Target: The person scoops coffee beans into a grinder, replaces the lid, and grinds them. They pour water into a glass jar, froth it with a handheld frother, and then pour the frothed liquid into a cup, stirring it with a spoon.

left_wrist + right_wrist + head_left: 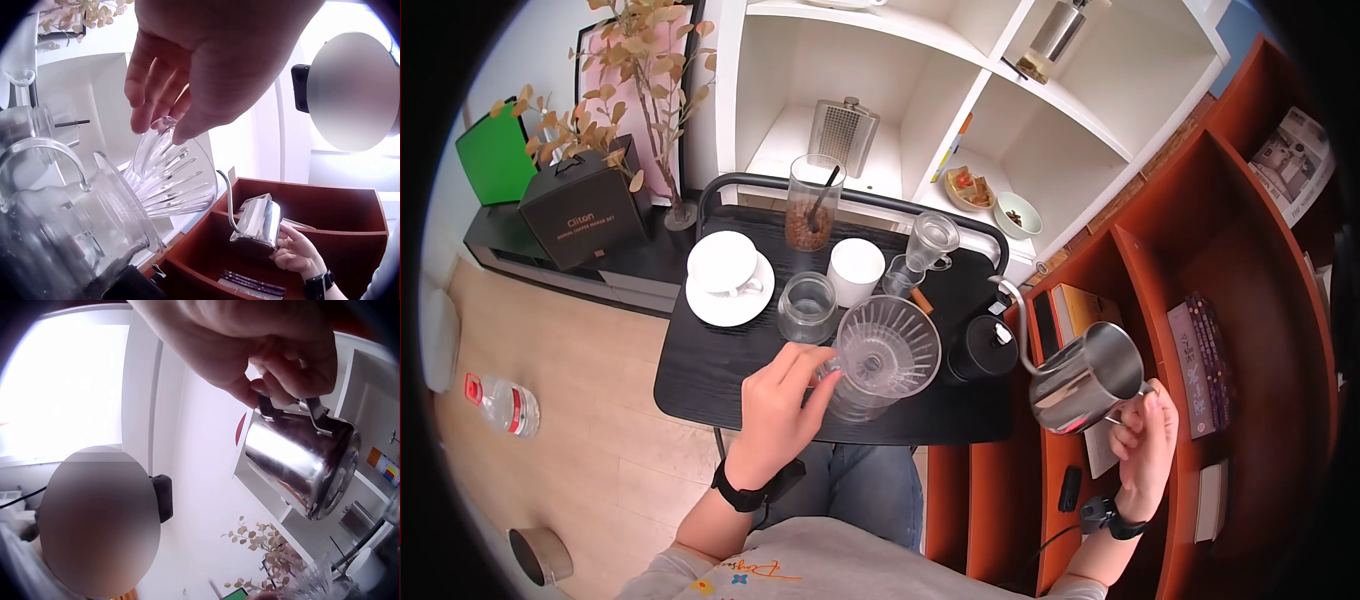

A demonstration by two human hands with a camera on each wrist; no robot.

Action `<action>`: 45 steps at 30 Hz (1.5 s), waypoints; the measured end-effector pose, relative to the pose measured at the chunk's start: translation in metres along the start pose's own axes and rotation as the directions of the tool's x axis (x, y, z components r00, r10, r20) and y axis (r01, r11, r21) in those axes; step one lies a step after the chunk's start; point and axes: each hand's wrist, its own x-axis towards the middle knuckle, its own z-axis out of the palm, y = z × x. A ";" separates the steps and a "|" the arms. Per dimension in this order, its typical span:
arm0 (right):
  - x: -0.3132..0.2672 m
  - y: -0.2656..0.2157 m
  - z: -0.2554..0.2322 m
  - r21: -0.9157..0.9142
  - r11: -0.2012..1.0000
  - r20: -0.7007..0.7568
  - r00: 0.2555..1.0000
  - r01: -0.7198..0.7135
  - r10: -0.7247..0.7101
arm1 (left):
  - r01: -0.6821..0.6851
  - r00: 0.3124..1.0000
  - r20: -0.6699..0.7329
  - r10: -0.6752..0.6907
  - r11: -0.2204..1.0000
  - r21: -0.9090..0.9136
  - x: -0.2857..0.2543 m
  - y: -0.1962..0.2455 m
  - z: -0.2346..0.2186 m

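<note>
My left hand (778,400) pinches the small handle of a clear ribbed glass dripper (905,345) between thumb and fingers. Beneath it stands a glass coffee server (56,225) with a looped handle, and the dripper's narrow end is at its mouth in the left wrist view. Off to the right, my right hand (1145,440) grips the handle of a shiny steel gooseneck kettle (1072,390), raised beside the table. The kettle's long spout points back toward the table. Fingers curl round its handle in the right wrist view, where the kettle (287,453) appears tilted.
The black table (690,385) also bears a white cup and saucer (725,310), a glass jar (808,310), a white mug (855,270), a tall glass of beans (808,220), small glass cups (933,238) and a black grinder (983,347). A brown bookshelf (1140,260) stands at right.
</note>
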 end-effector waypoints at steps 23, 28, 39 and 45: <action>0.009 0.001 0.040 -0.269 0.962 0.209 0.973 -0.037 0.096 | 0.030 0.998 -0.049 -0.036 0.991 -0.133 0.000 -0.014 0.003; 0.010 0.001 0.041 -0.269 0.962 0.219 0.970 -0.039 0.101 | 0.029 0.998 -0.055 -0.038 0.989 -0.147 0.000 -0.016 0.005; -0.007 -0.014 0.038 -0.310 0.950 0.248 0.963 -0.027 0.109 | 0.021 0.999 -0.041 -0.025 0.993 -0.114 -0.001 -0.016 0.004; -0.012 -0.020 0.024 -0.394 0.919 0.205 0.973 -0.015 0.104 | 0.015 0.999 -0.042 -0.019 0.995 -0.102 -0.002 -0.017 0.004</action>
